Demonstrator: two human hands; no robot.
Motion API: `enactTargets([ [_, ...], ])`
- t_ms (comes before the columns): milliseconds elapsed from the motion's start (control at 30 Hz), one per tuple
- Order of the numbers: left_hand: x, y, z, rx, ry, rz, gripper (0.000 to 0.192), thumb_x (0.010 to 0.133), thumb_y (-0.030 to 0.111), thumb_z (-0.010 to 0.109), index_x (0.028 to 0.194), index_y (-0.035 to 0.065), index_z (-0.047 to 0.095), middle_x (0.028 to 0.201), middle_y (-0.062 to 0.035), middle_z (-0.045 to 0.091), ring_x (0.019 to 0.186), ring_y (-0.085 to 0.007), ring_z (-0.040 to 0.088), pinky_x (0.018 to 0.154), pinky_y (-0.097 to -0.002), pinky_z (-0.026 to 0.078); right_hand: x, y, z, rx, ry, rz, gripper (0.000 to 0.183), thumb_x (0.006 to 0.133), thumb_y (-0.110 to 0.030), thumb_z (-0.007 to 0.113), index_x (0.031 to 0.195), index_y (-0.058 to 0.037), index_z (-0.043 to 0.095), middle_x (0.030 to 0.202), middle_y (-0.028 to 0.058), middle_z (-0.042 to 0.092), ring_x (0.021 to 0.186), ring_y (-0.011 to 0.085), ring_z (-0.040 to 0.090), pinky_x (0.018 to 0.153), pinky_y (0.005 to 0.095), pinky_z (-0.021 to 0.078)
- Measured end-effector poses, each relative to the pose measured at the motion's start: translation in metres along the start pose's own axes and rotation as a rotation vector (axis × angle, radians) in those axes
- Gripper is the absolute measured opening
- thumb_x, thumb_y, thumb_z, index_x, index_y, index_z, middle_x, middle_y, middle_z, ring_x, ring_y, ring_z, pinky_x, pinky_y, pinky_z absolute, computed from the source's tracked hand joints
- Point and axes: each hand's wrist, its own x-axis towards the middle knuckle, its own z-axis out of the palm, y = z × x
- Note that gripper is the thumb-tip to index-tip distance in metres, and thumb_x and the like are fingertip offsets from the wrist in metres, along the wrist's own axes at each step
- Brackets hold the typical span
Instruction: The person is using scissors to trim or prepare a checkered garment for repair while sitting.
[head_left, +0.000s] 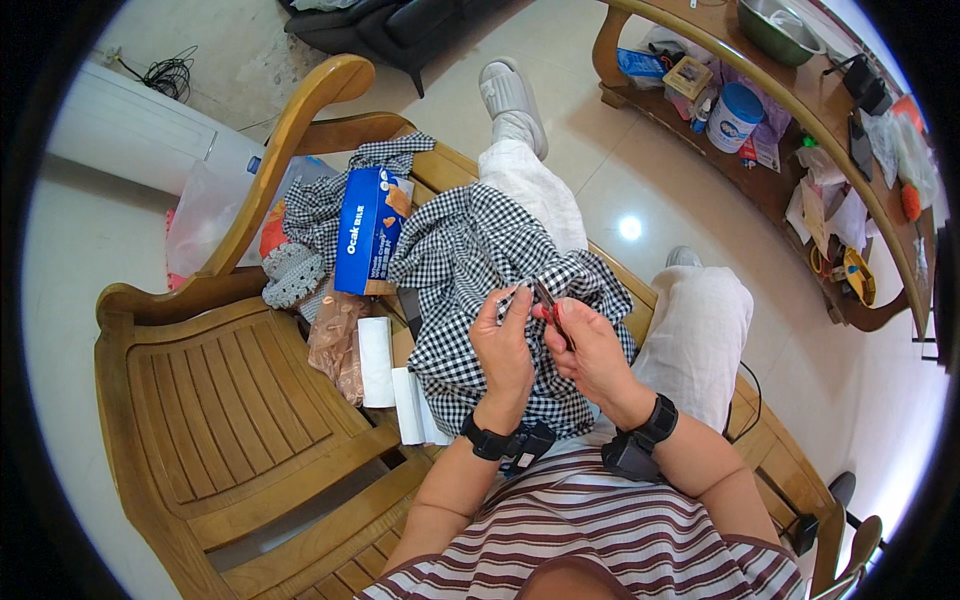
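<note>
Black-and-white gingham cloth (465, 277) lies bunched over my lap and the bench. Above it, my left hand (508, 341) pinches something small and pale between thumb and fingertips, seemingly a cloth edge or thread; the fingers hide most of it. Close on its right, my right hand (589, 337) grips a small red-handled cutting tool (553, 313), probably scissors or thread snips. Its dark metal tip points up towards the left fingertips. Whether the blades are apart cannot be made out. Each wrist wears a black strap with a small device.
Left of the cloth are a blue snack box (364, 229), a crocheted grey piece (292, 274), a brown plastic bag (335, 345) and white paper rolls (375, 360). The wooden bench's curved armrest (285, 165) rises beyond. A cluttered wooden table (810, 97) stands at the right.
</note>
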Motion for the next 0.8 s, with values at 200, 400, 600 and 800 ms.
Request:
enactTargets([
  [200, -0.001, -0.004, -0.003, 0.012, -0.033, 0.002, 0.011, 0.079, 0.009, 0.060, 0.085, -0.0005, 0.060, 0.078, -0.0011, 0.058, 0.069, -0.0052, 0.050, 0.064, -0.0178, 0.040, 0.006, -0.001, -0.003, -0.010, -0.010, -0.061, 0.029, 0.090, -0.030, 0.041, 0.093, -0.0051, 0.054, 0.057, -0.0042, 0.043, 0.041, 0.0016, 0.028, 0.035, 0.0158, 0.0208],
  [400, 0.001, 0.000, -0.003, -0.040, -0.009, -0.053, 0.011, 0.079, 0.008, 0.060, 0.086, -0.0003, 0.059, 0.079, -0.0015, 0.058, 0.071, -0.0056, 0.051, 0.065, -0.0180, 0.040, 0.020, -0.026, -0.016, -0.126, -0.018, -0.364, 0.025, 0.086, -0.024, 0.049, 0.100, -0.0037, 0.049, 0.073, -0.0017, 0.049, 0.047, 0.0034, 0.038, 0.042, 0.0153, 0.0308],
  [600, 0.004, 0.002, -0.002, -0.036, -0.042, -0.041, 0.012, 0.079, 0.008, 0.060, 0.088, 0.0002, 0.059, 0.081, -0.0015, 0.058, 0.071, -0.0057, 0.051, 0.065, -0.0175, 0.040, 0.039, -0.035, -0.020, -0.788, -0.073, -0.314, 0.021, 0.077, -0.007, 0.058, 0.096, -0.0024, 0.052, 0.084, -0.0016, 0.054, 0.075, 0.0049, 0.049, 0.069, 0.0193, 0.0406],
  [800, 0.008, -0.002, -0.011, 0.069, -0.134, -0.109, 0.014, 0.078, 0.010, 0.062, 0.088, 0.0005, 0.058, 0.079, -0.0009, 0.058, 0.071, -0.0054, 0.051, 0.065, -0.0172, 0.039, 0.043, -0.039, -0.023, -0.831, -0.099, -0.320, 0.015, 0.076, -0.005, 0.057, 0.090, -0.0027, 0.052, 0.079, -0.0024, 0.053, 0.074, 0.0046, 0.048, 0.068, 0.0191, 0.0398],
])
